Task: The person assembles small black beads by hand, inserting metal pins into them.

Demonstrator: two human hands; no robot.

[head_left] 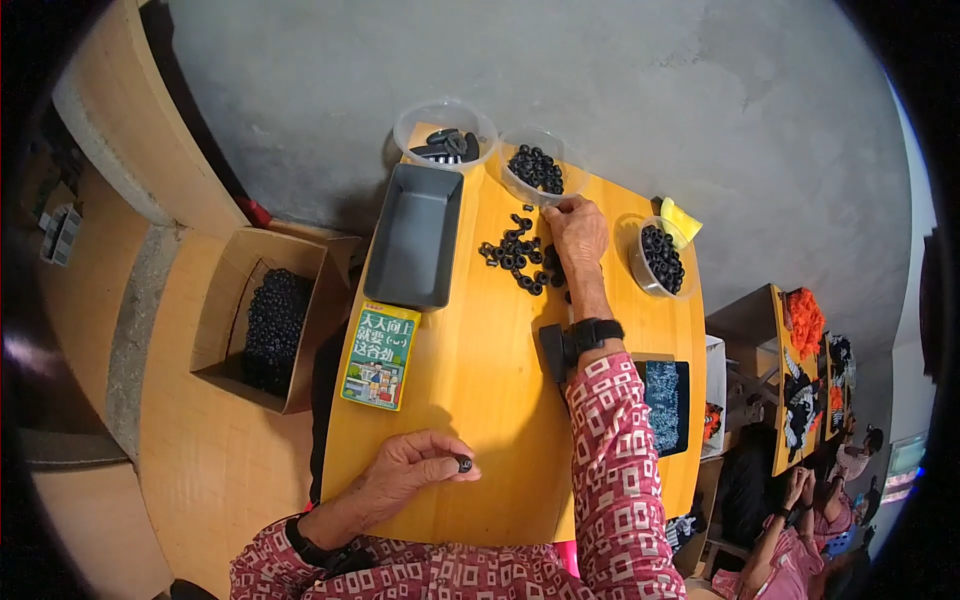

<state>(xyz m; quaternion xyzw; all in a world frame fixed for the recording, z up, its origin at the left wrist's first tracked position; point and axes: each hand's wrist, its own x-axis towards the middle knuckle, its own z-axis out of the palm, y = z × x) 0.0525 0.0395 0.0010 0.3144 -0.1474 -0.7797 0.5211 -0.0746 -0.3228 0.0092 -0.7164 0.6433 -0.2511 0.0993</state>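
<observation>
My left hand [418, 470] is low on the table's near side, pinching a small black round plastic part [463, 463] between thumb and fingers. My right hand [578, 235] reaches to the far side, beside a see-through round tub [515, 190] of black ring-like parts [536, 168]. Its fingertips point down near the tub's near edge, and whatever they hold is too small to make out. Loose black parts [517, 250] lie scattered on the yellow table [490, 380] just left of that hand, some partly under the wrist.
A grey tray [412, 235] and a green-yellow box [380, 356] stand left. Other tubs hold black pieces [450, 147] and black rings [662, 258], by a yellow cloth [681, 222]. A dark mat [664, 405] lies right. A carton [300, 340] of black parts stands off left; people sit far right.
</observation>
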